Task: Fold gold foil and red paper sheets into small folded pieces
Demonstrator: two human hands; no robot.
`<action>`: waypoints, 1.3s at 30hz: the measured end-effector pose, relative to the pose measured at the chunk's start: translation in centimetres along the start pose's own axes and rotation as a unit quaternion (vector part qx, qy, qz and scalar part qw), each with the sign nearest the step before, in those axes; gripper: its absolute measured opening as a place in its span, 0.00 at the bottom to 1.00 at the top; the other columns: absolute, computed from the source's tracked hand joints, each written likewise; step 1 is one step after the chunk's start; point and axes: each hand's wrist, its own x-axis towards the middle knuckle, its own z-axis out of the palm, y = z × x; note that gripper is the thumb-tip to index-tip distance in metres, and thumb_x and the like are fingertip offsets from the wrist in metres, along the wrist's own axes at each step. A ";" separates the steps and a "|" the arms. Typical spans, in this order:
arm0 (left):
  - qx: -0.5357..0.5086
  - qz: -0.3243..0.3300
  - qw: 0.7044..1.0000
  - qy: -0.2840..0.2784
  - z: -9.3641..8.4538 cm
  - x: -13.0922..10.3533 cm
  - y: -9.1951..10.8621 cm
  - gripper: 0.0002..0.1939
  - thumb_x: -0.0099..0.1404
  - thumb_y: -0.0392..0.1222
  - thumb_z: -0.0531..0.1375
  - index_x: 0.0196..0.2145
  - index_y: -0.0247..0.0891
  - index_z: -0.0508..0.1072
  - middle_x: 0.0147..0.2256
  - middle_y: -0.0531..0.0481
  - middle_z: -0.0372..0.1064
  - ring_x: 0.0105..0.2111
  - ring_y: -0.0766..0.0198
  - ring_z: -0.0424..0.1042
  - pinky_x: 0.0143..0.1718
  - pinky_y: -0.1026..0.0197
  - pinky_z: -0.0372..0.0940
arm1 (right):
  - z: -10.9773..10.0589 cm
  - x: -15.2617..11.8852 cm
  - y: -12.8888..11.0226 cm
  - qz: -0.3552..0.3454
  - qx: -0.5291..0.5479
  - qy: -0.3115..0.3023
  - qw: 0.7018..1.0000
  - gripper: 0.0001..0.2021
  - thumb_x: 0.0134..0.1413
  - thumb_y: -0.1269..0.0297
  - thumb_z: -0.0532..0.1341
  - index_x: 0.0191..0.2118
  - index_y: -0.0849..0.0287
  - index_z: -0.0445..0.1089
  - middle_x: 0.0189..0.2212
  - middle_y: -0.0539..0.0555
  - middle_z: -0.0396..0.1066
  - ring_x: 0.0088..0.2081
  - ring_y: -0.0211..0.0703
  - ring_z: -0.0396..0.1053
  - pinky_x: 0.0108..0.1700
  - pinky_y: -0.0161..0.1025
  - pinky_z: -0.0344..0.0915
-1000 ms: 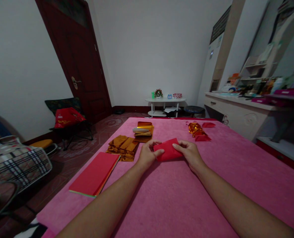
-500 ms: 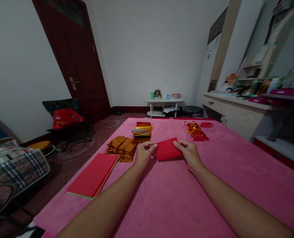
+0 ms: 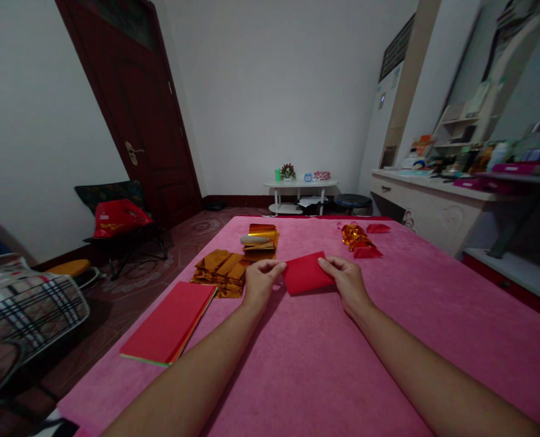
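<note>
A red piece of paper (image 3: 308,274) is held up just above the pink tablecloth (image 3: 297,364). My left hand (image 3: 261,280) pinches its left edge between thumb and fingers. At the upper right part of the paper, my right hand (image 3: 346,280) is closed with the thumb on top. Left of my left hand lies a pile of folded gold foil (image 3: 219,271). Behind it is more gold foil (image 3: 264,230) with a greyish oval object (image 3: 254,240) on it. Nearer me at the left rests a stack of coloured paper (image 3: 172,321), red on top.
Crumpled gold foil (image 3: 354,235) and small red folded pieces (image 3: 378,228) lie at the far right of the table. A white dressing table (image 3: 434,194) stands beyond the right edge. On the left are a chair with a red bag (image 3: 120,217) and a checked bag (image 3: 33,303).
The view has shifted very slightly. My left hand has moved a little left along the paper's edge, while my right hand keeps its grip.
</note>
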 end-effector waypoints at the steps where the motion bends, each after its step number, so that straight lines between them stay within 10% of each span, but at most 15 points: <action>1: 0.001 0.002 1.000 0.001 0.0 0.0 0.0 0.13 0.46 0.45 0.67 0.26 0.32 0.77 0.22 0.48 0.72 0.20 0.69 0.66 0.24 0.66 0.61 | 0.0 0.0 0.0 0.002 0.001 0.000 1.000 0.13 0.40 0.54 0.66 0.26 0.60 0.73 0.23 0.48 0.71 0.25 0.38 0.63 0.29 0.34 0.57; 39: -0.063 0.003 0.997 -0.034 0.1 -0.1 -0.2 0.26 0.46 0.42 0.68 0.44 0.36 0.69 0.27 0.51 0.71 0.24 0.66 0.70 0.29 0.62 0.64 | 0.3 -0.3 -0.1 0.002 -0.014 0.028 1.000 0.12 0.39 0.55 0.67 0.25 0.61 0.72 0.21 0.47 0.70 0.23 0.36 0.62 0.27 0.33 0.57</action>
